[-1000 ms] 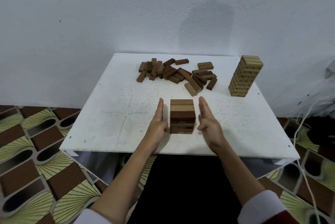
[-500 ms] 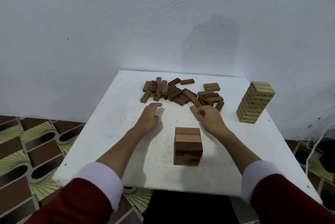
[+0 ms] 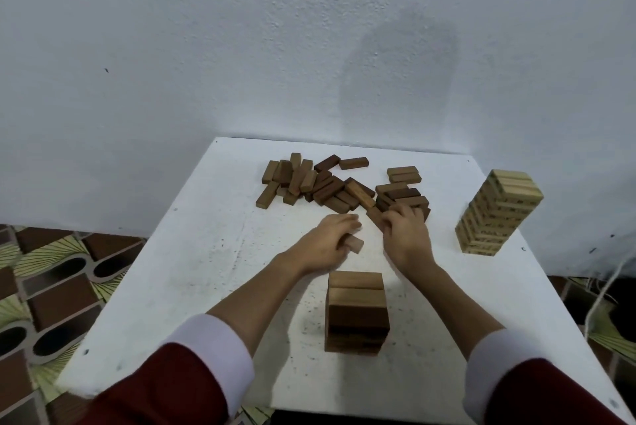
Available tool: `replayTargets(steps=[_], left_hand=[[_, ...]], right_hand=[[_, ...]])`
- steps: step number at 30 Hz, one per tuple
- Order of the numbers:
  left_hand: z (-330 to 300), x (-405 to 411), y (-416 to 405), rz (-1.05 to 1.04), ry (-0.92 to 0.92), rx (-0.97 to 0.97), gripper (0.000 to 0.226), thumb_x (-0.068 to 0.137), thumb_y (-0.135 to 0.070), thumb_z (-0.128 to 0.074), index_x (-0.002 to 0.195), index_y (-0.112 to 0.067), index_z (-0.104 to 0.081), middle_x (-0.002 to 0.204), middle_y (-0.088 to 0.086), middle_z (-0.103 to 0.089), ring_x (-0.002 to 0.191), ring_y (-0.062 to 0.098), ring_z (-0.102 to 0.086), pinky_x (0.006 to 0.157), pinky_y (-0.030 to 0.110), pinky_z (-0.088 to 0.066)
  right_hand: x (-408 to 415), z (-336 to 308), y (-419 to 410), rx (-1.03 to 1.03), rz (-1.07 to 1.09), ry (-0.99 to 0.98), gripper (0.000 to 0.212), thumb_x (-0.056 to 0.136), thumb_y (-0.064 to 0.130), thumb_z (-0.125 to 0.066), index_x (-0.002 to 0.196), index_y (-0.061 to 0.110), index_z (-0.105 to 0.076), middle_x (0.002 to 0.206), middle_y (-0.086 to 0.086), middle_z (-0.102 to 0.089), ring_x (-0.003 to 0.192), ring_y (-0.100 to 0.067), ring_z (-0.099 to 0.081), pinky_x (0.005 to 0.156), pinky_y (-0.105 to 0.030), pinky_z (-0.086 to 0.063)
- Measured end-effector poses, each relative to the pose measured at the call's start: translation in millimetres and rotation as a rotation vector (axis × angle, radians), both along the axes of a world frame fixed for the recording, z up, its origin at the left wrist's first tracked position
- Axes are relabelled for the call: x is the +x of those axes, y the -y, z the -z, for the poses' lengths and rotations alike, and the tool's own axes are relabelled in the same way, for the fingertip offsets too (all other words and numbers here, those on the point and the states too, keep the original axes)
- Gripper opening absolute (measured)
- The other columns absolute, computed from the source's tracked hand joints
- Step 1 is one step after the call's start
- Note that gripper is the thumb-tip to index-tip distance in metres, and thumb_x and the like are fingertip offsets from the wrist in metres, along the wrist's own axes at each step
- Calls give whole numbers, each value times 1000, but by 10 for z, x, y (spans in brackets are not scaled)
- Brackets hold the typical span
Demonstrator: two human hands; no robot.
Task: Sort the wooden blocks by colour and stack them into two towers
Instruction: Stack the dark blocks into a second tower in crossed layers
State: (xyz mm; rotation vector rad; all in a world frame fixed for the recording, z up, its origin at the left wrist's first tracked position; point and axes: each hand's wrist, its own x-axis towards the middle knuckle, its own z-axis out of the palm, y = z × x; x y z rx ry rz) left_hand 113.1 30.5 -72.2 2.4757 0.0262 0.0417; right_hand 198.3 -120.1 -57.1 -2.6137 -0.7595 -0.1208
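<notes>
A short tower of dark brown blocks [image 3: 357,313] stands near the front of the white table [image 3: 192,273]. A taller tower of pale blocks [image 3: 497,214] stands at the right side. A heap of loose brown blocks [image 3: 330,185] lies at the back of the table. My left hand [image 3: 325,242] holds a brown block [image 3: 354,244], whose end sticks out to the right. My right hand [image 3: 406,235] is curled on a block [image 3: 375,216] at the near right edge of the heap.
A white wall rises right behind the table. Patterned floor tiles [image 3: 51,273] show at the left. A white cable [image 3: 605,287] hangs off the table's right side. Red sleeves with white cuffs cover both forearms.
Both hands went from flanking the dark tower up to the heap. The left hand has since picked up a block; the right hand has closed on one at the heap's edge.
</notes>
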Motion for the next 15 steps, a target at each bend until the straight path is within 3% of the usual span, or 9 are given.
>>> replayTargets(steps=[2, 5, 8, 11, 15], left_hand=[[29, 21, -17, 13, -30, -3, 38, 90, -2, -50, 127, -7, -55, 149, 5, -36, 139, 17, -23, 108, 24, -24], [54, 30, -41, -14, -12, -48, 34, 89, 3, -50, 122, -4, -58, 148, 8, -35, 139, 19, -21, 106, 20, -21], [51, 2, -50, -27, 28, -56, 51, 86, 9, -47, 134, -7, -48, 149, 6, -31, 139, 19, -21, 105, 15, -18], [33, -21, -52, -27, 36, -30, 76, 76, 14, -47, 146, -9, -30, 155, 7, -22, 143, 19, -16, 114, 24, -15], [78, -70, -74, 20, -27, 123, 84, 81, 9, -43, 152, -21, -10, 160, -4, -7, 146, 14, -1, 117, 43, -3]], right_hand=[[26, 2, 5, -36, 4, -27, 25, 91, 2, -48, 112, 2, -63, 127, -12, -50, 115, -29, -41, 89, -31, -38], [72, -58, -29, 81, -3, -135, 20, 89, -4, -48, 102, -1, -64, 120, -15, -50, 96, -20, -44, 76, -20, -33], [75, -96, -85, 179, -61, -235, 20, 86, -8, -53, 99, 0, -66, 115, -14, -53, 88, -15, -47, 73, -14, -34], [-10, -115, -139, 238, -152, -334, 21, 84, -7, -56, 101, 1, -66, 109, -12, -60, 86, -14, -54, 74, -17, -42], [-32, -78, -132, 169, -259, -300, 25, 87, -3, -56, 107, 5, -70, 106, -7, -69, 94, -12, -59, 74, -7, -38]])
